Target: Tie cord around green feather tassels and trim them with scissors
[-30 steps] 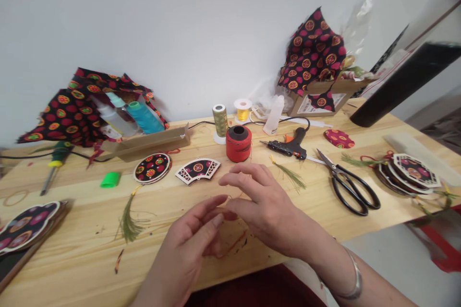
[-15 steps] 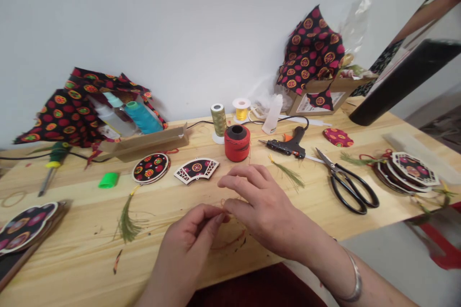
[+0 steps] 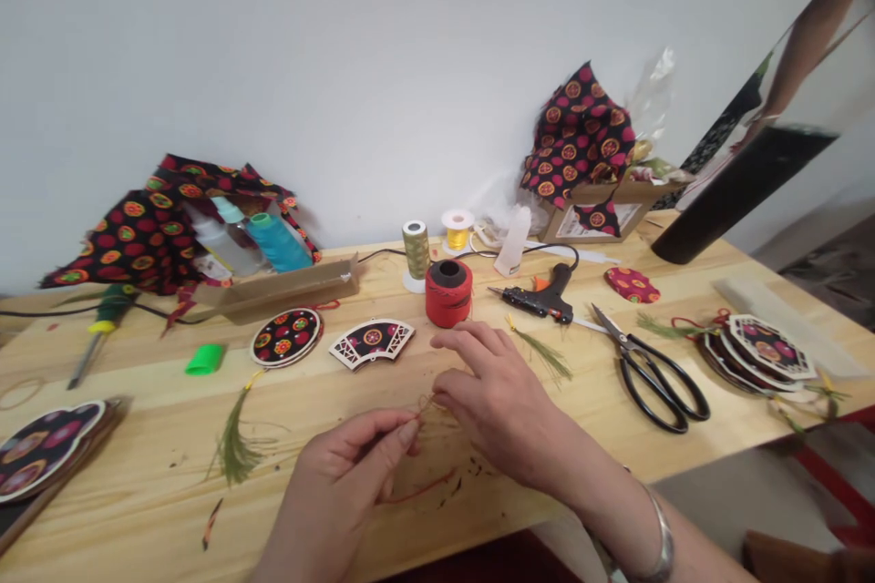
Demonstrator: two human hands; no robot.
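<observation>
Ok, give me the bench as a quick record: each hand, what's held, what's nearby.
left hand: thumb and forefinger pinched on a thin thread
right hand: fingertips at the thread's small loop; grip hidden
behind the hands: red spool, fan-shaped ornament
to the right: glue gun, scissors, both lying flat
below the hands: red cord loose on the wooden table

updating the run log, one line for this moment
left hand pinching thread | right hand touching thread | red spool behind | scissors right
</observation>
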